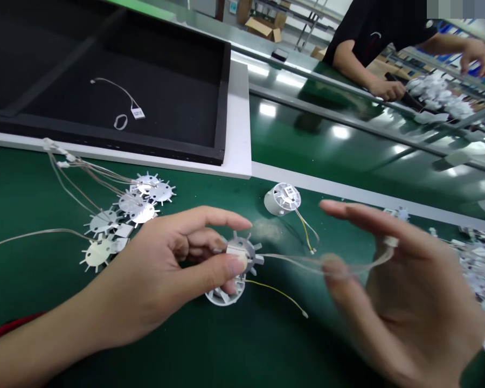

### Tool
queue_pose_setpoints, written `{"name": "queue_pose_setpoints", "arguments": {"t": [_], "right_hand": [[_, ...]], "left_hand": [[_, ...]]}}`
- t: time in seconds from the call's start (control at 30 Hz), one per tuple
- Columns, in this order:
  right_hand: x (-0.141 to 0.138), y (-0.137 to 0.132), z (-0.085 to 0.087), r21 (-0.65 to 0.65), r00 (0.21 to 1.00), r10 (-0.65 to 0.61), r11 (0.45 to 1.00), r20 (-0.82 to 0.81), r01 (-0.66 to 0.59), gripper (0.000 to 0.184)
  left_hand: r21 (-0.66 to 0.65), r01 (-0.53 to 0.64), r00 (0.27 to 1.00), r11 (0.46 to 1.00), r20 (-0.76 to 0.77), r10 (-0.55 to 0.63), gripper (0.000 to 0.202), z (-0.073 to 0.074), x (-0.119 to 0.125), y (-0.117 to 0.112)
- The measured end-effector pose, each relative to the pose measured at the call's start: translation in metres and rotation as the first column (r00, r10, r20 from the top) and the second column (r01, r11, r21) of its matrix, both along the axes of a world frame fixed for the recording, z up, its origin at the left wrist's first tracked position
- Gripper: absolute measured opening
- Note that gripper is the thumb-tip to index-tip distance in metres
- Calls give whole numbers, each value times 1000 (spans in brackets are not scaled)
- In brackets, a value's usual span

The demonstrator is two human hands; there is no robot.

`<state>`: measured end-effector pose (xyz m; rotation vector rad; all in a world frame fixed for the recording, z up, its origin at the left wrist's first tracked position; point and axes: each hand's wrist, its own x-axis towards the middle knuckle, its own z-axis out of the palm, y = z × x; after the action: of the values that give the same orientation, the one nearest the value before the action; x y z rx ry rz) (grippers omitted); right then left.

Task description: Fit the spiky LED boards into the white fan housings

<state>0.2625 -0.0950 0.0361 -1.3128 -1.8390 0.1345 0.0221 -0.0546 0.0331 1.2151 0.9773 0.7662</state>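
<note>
My left hand (186, 264) pinches a silver toothed disc (251, 255) with a white tag, between thumb and fingers. From the disc, pale wires (291, 261) run right past my right thumb to a small white connector (391, 241) in front of my right palm. My right hand (412, 291) is open, thumb and fingers wide apart, with the thumb blurred. Below my left fingers, partly hidden, a round white housing (225, 296) sits on the bench; a yellow wire (275, 288) extends from there. Farther back stands another white cylindrical housing (282, 199) with a disc on top and yellow and white wires.
Several toothed discs (143, 212) with wires lie at left on the green bench (178, 339). A black tray (178, 108) behind holds a tagged wire (137, 112) and a small band (120, 122). Silvery parts (480, 258) pile up at right. A person (372, 43) works across the bench.
</note>
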Motion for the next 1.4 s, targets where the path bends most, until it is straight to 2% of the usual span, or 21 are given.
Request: {"name": "queue_pose_setpoints", "arguments": {"t": [0.07, 0.13, 0.17, 0.23, 0.3, 0.4, 0.5, 0.63, 0.83, 0.9, 0.97, 1.03, 1.13, 1.3, 1.4], "right_hand": [[-1, -1, -1, 72, 991, -84, 993, -105, 91, 60], [0, -1, -2, 132, 986, -143, 979, -81, 153, 58], [0, -1, -2, 139, 993, -122, 983, -2, 121, 54], [-2, 0, -5, 122, 983, -2, 992, 183, -21, 40], [-7, 1, -10, 70, 952, 126, 986, 278, -151, 27], [-14, 3, -16, -33, 943, 274, 962, 190, -273, 14], [-17, 4, -16, -138, 932, 363, 924, 19, -357, 14], [-18, 2, -11, -209, 948, 314, 924, -61, -319, 11], [-18, 2, -11, -199, 950, 306, 929, -61, -312, 7], [-18, 2, -13, -188, 948, 317, 929, -41, -319, 10], [-18, 2, -14, -168, 946, 325, 932, -2, -321, 13], [-18, 2, -15, -157, 943, 331, 934, 45, -320, 14], [-18, 1, -16, -194, 929, 361, 920, 83, -341, 13], [-16, 1, -17, -297, 889, 441, 871, 120, -392, 17], [-17, 2, -19, -318, 881, 455, 861, 129, -398, 19]], "left_hand": [[3, -6, 1000, 1000, 5, 6, 20, 0, 0, 0], [-3, -14, 1000, 1000, 11, 14, 20, 0, 1, 0], [-7, -18, 1000, 1000, 15, 18, 21, -1, 1, 0], [-18, -16, 1000, 1000, 26, 17, 22, -2, 1, 0], [-34, 1, 999, 999, 44, 1, 23, -5, 2, 0], [-61, 28, 997, 998, 68, -24, 24, -9, 3, -1], [-81, 30, 996, 996, 81, -23, 27, -9, 3, -1], [-100, 18, 999, 995, 49, -13, 34, -5, 1, 0], [-137, 66, 997, 988, -18, -70, 32, -4, -1, 5], [-107, 122, 986, 987, -97, -133, 36, -6, -5, 7], [5, 209, 954, 978, -220, -202, 43, -8, -11, 10], [196, 316, 910, 928, -341, -238, 46, -10, -19, 12], [423, 437, 855, 793, -469, -221, 43, -13, -29, 15], [464, 597, 740, 655, -633, -226, 32, -16, -33, 18], [512, 622, 723, 592, -666, -182, 32, -19, -32, 19]]}}
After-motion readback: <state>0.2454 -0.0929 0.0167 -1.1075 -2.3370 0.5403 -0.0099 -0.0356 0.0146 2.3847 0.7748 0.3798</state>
